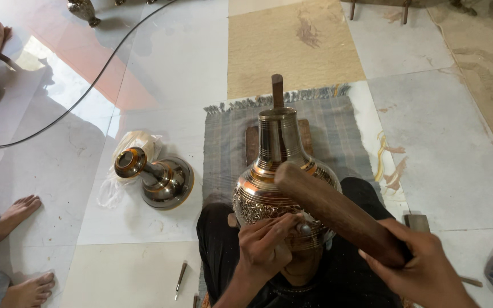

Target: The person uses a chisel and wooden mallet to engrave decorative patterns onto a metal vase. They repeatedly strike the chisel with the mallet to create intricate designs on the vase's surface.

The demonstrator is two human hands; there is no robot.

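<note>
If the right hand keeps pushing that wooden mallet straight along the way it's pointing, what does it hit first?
The right hand aims the dark wooden mallet up and left. Its blunt end sits right at the shoulder of the engraved brass vase, so the vase likely comes first, though whether they already touch is unclear.

Bare left hand (266, 242) and bare right hand (420, 265), no rings or sleeves showing, forearms uncovered, black trousers (218, 245) over both knees
</note>
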